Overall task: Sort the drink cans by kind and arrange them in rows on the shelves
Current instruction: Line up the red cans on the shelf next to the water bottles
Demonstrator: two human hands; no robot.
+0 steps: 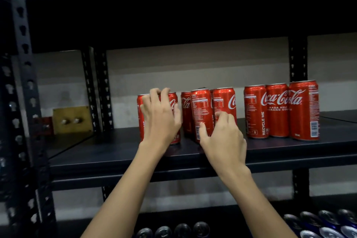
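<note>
Stockroom, dark slotted-steel shelving (173, 162), rows of cola cans (280, 112), bare wall

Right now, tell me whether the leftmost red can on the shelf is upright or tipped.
Upright. The leftmost red can stands on its base on the shelf, sides vertical, with the left hand gripping it from the front.

Glossy red printed metal drink cans (281, 110), matt dark smooth shelf board (116, 149), dark painted perforated metal upright (25, 48), shiny silver metal can tops (328, 218), dull brass-coloured plate (71, 120)
</note>
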